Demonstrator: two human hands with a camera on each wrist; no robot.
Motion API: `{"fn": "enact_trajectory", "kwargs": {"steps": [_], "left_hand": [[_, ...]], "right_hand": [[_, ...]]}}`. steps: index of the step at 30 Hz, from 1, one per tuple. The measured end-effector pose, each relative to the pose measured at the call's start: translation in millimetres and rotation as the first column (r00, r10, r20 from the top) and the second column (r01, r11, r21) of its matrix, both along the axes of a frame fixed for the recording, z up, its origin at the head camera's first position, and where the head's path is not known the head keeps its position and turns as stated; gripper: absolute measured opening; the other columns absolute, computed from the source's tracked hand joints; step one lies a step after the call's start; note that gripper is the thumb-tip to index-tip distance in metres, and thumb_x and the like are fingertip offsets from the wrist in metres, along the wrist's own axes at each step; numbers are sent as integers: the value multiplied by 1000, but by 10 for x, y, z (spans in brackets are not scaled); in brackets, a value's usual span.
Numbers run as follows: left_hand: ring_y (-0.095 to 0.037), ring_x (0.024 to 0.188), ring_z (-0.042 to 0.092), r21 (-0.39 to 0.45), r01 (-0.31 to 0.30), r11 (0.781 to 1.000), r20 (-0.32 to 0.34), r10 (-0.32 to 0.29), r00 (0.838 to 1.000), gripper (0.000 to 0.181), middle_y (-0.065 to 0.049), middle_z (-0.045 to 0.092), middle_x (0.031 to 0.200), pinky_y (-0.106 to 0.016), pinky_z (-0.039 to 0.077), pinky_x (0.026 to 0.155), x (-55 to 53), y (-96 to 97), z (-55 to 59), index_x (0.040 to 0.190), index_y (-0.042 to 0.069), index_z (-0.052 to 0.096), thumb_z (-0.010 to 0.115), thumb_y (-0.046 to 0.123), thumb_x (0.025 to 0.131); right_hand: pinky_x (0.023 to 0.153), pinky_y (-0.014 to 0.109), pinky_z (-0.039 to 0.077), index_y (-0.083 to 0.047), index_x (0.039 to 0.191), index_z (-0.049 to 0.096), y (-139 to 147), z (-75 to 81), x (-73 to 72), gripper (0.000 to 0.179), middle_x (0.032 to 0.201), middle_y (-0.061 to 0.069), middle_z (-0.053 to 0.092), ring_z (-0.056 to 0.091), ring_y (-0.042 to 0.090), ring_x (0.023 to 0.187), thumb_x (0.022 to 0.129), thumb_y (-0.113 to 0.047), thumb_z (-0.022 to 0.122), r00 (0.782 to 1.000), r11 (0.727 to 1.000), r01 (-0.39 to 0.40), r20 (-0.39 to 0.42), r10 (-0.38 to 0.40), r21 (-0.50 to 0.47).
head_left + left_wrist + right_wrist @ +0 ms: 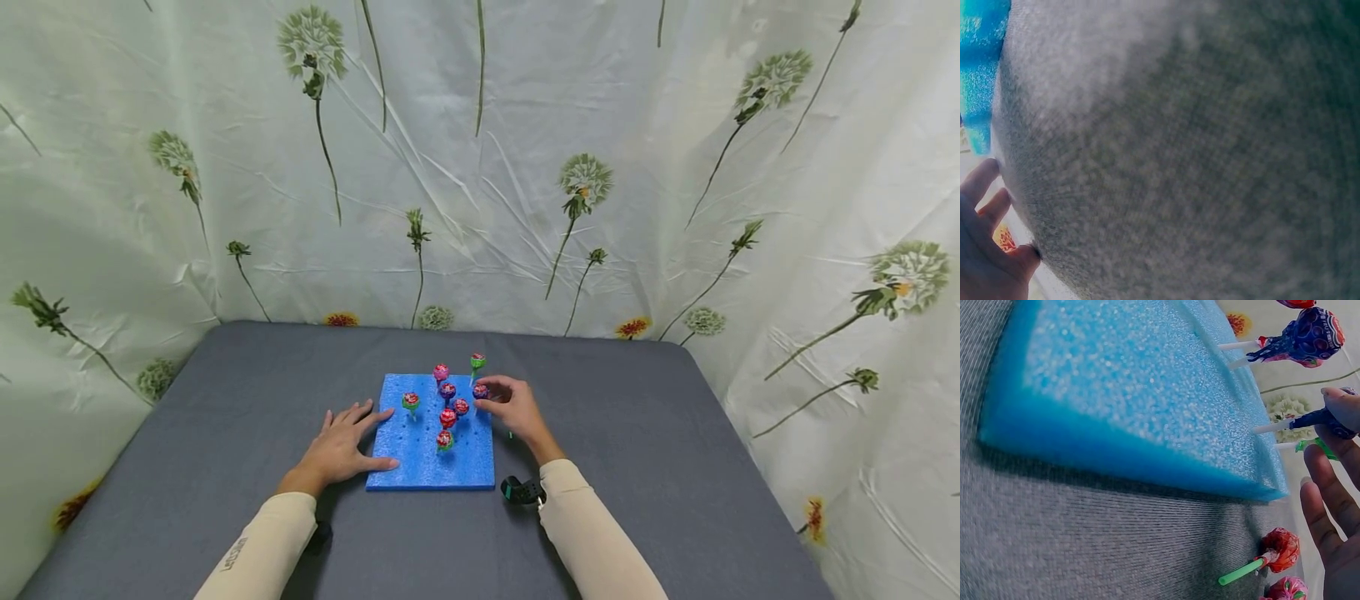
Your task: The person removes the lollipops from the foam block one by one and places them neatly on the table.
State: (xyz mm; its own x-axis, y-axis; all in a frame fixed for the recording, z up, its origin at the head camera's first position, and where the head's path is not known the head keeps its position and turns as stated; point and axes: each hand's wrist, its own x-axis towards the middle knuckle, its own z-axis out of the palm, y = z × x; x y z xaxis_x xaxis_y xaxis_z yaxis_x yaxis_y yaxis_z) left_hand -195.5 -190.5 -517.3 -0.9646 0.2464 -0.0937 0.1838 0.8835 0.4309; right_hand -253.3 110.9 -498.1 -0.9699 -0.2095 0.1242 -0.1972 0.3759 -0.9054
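Observation:
A blue foam board [420,468] lies flat on the table, with several wrapped lollipops standing upright in it on their sticks. My right hand [517,408] pinches a dark blue lollipop [1313,420] by its wrapped head; the stick's lower end is at the foam, close to the board's right edge. Just behind it stands a green lollipop [477,361]. With fingers spread, my left hand [337,446] rests at the board's left side, index finger and thumb reaching over its edge. A green-and-red lollipop [410,401] stands nearest to that hand.
Beside the board's right edge, a red lollipop [1280,550] with a green stick and a pink lollipop [1288,589] lie on the grey tablecloth [637,467]. A black wrist strap [519,492] is on my right wrist. A flower-printed curtain [480,167] hangs behind the table.

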Motion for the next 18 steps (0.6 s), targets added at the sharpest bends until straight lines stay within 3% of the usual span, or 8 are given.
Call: {"fn": "enact_trajectory", "kwargs": {"steps": [7, 13, 18], "left_hand": [[-51, 137, 24, 0, -4, 1000, 1, 4, 1000, 95, -26, 31, 151, -70, 5, 109, -1, 20, 5, 145, 19, 45, 71, 70, 68], [-51, 137, 25, 3, 5, 1000, 0, -5, 1000, 94, -27, 32, 150, -70, 6, 108, 8, 12, 9, 144, 18, 46, 71, 69, 69], [-52, 136, 24, 9, 5, 1000, 10, -5, 1000, 95, -27, 31, 150, -71, 6, 108, 7, 17, 13, 145, 18, 45, 71, 69, 69]], "right_hand": [[72, 25, 48, 1, 108, 68, 13, 53, 24, 27, 100, 15, 68, 59, 24, 86, 83, -2, 74, 1000, 1000, 17, -26, -18, -21], [76, 33, 51, 9, 106, 65, -11, 360, 195, 24, 101, 24, 66, 60, 38, 90, 84, 3, 71, 999, 1000, -3, -53, 2, -29], [77, 31, 52, 1, 106, 69, 55, 149, 45, 24, 99, 14, 68, 62, 27, 90, 83, -6, 75, 997, 998, 38, -66, -41, -42]]}}
